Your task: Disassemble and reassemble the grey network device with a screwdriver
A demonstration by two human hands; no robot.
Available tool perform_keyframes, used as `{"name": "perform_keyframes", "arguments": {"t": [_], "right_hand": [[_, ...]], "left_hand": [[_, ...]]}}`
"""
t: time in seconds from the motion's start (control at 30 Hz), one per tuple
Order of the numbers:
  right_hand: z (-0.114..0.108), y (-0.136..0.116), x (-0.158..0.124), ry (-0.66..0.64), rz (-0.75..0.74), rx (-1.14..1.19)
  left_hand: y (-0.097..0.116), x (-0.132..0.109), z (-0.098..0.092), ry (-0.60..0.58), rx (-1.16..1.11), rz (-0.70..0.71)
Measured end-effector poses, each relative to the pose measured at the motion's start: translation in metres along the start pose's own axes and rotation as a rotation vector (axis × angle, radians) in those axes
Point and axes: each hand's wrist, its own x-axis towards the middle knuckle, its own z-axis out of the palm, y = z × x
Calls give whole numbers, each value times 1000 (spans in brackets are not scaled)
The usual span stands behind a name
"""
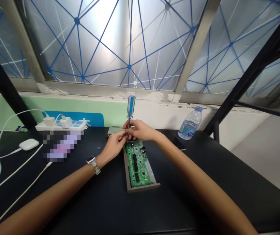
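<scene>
A green circuit board [138,164] lies in an open grey case [143,187] on the black table. A screwdriver [130,107] with a blue and clear handle stands upright over the board's far end. My right hand [140,129] is closed around its metal shaft. My left hand [114,143], with a watch on the wrist, pinches the shaft near the tip, right at the board's far left corner. The tip itself is hidden by my fingers.
A water bottle [190,124] stands at the right back. A white power strip [63,124] with chargers sits at the back left, with white cables [15,173] trailing across the table. A white earbud case [29,144] lies left. A small screw [98,148] lies near my left hand.
</scene>
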Motion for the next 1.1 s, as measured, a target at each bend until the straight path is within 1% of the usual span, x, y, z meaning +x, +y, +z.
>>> {"name": "perform_keyframes", "arguments": {"t": [0.1,0.17,0.23,0.33,0.43,0.53,0.7,0.9,1.0,1.1], "right_hand": [[0,0,0,3,-3,-24],[0,-1,-1,44,-21,-57],[-2,-3,-2,123,-55,-99],[-5,-9,-4,280,-113,-168],[-6,-15,-6,426,-135,-246],[-5,-19,-6,512,-134,-325],[-1,-22,-4,556,-151,-446],[1,-26,-4,607,-112,-551],[1,-26,-4,608,-98,-551],[1,-26,-4,614,-97,-538]], "left_hand": [[-1,-2,1,20,-12,-13],[-2,-4,2,56,6,-31],[-2,-6,4,84,0,-33],[-4,-8,7,100,-36,-23],[-6,-9,8,109,-29,-37],[-7,-9,8,110,-21,-47],[-7,-10,8,109,-38,-44],[-4,-10,8,105,-3,-37],[-1,-13,8,101,111,-4],[6,-23,9,77,332,36]]}}
